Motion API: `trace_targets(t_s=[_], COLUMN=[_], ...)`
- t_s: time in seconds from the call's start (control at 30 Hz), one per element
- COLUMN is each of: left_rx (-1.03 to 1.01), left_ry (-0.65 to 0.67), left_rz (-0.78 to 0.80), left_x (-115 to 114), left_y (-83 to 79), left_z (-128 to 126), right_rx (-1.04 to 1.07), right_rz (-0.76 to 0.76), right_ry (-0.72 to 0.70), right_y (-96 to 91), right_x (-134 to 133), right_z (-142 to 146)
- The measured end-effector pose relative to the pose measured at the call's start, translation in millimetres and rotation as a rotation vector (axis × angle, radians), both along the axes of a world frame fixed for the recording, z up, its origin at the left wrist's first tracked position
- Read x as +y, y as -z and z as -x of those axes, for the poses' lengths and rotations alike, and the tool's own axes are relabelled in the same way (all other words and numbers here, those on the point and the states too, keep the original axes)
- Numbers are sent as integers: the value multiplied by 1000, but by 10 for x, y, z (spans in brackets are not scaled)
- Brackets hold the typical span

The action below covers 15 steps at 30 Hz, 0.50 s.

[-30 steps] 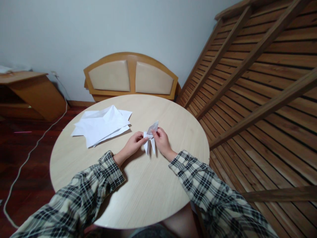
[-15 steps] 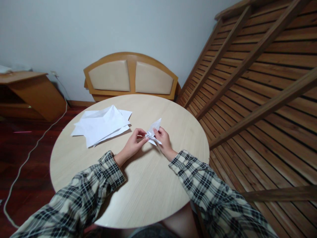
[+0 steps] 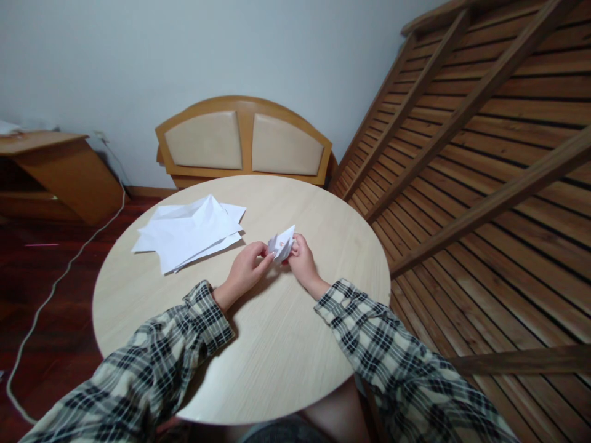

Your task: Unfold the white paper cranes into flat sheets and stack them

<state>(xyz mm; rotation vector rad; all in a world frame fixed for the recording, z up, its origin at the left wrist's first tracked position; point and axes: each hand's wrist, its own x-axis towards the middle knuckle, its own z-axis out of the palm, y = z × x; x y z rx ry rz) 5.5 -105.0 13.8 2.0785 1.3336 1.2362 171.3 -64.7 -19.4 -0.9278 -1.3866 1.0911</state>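
Note:
A small piece of folded white paper (image 3: 282, 242) is held between my two hands, just above the round table (image 3: 272, 344). My left hand (image 3: 247, 268) pinches its left edge between thumb and fingers. On the other side, my right hand (image 3: 303, 261) grips the right edge, its fingertips partly hidden behind the paper. Several folds stand up from it, with one point directed up and to the right. To the left lies a loose stack of white paper sheets (image 3: 194, 234), creased and overlapping.
Behind the table stands a wooden headboard (image 3: 247, 141) with two cream panels. A slatted wooden frame (image 3: 462, 184) leans along the right side. At the left are a wooden desk (image 3: 69, 172) and a white cable (image 3: 60, 280) on the dark red floor.
The folded paper has been turned over in my hands and now looks more compact. My right fingers have shifted toward its edge. The sheet stack has not moved.

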Motion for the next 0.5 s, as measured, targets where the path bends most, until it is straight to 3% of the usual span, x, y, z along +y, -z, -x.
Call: trace_targets(t_s=[0.1, 0.27, 0.5], left_rx=[-25, -154, -254], left_ry=[-45, -82, -41], left_rz=[10, 70, 104], left_x=[10, 48, 66], left_y=[-4, 19, 38], left_z=[-5, -4, 0], right_rx=[-56, -207, -268], right_rz=[-40, -309, -352], right_ry=[30, 174, 123], right_y=[-10, -142, -150], right_x=[-23, -84, -83], right_z=[-13, -57, -47])
